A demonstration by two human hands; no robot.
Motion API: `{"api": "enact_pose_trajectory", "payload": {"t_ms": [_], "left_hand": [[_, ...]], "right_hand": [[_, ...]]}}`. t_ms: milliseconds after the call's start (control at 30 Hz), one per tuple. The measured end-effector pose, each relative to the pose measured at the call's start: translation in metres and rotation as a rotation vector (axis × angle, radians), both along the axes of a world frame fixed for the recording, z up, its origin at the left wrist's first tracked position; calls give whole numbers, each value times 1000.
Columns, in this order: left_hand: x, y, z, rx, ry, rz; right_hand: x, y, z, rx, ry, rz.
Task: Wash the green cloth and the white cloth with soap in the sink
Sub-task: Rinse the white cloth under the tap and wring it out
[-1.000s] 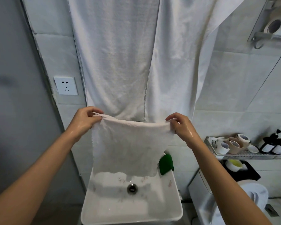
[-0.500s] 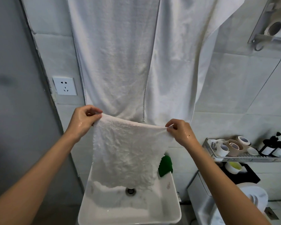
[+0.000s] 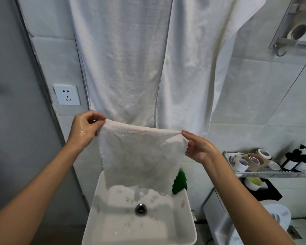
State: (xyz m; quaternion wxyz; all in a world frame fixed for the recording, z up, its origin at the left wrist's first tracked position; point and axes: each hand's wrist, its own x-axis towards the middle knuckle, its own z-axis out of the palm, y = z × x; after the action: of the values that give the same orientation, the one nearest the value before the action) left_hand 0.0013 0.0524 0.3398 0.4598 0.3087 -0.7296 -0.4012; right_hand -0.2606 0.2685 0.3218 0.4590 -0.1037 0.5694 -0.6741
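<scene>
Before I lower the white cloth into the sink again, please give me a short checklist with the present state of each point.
1. Left hand pinches one top corner of the white cloth: ok.
2. Right hand pinches the other top corner: ok.
3. Cloth hangs spread out above the sink: ok.
4. Drain uncovered: ok.
5. Green cloth out of the way, at the sink's back right corner: ok.
6. Soap within reach: cannot tell.

white cloth [image 3: 141, 154] hangs spread above the sink [image 3: 187, 206]; green cloth [image 3: 180, 183] sits on its back-right rim.
</scene>
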Motion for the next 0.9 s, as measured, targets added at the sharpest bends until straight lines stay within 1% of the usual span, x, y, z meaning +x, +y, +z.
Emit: {"api": "enact_pose_trajectory", "payload": {"t_ms": [67, 133, 200, 233, 333, 400, 500, 567, 633, 700, 733, 767, 800, 867, 900], "left_hand": [[1, -3, 0, -16, -23, 15], [3, -8, 0, -39, -58, 39], [4, -9, 0, -71, -118, 71], [5, -8, 1, -94, -158, 90], [4, -3, -1, -169, -272, 132], [5, -1, -3, -210, -354, 148], [6, -1, -3, -225, -488, 115], [5, -3, -4, -183, -562, 79], [7, -10, -3, -82, -607, 23], [10, -13, 0, 44, -633, -99], [12, -12, 1, 77, -662, -149], [14, -9, 2, 59, -719, -172], [15, -8, 2, -14, -792, -159], [14, -2, 0, -225, -907, -59], [14, 0, 1, -292, -905, -12]], "right_hand": [[0, 1, 1, -12, -10, 21], [2, 3, 4, -31, 24, 74], [3, 5, 7, -42, 127, 99], [4, 5, 6, -29, 248, 75], [6, 1, 2, 78, 755, -88], [8, -3, 0, 102, 950, -140], [10, -6, -3, 166, 1177, -150], [11, -8, -4, 195, 1268, -140], [12, -9, -6, 236, 1373, -114], [12, -10, -8, 307, 1478, -64], [11, -10, -9, 339, 1510, -46], [9, -10, -9, 361, 1522, -37], [7, -10, -8, 375, 1515, -33], [4, -9, -4, 362, 1467, -17], [3, -7, -2, 331, 1417, -2]]}}
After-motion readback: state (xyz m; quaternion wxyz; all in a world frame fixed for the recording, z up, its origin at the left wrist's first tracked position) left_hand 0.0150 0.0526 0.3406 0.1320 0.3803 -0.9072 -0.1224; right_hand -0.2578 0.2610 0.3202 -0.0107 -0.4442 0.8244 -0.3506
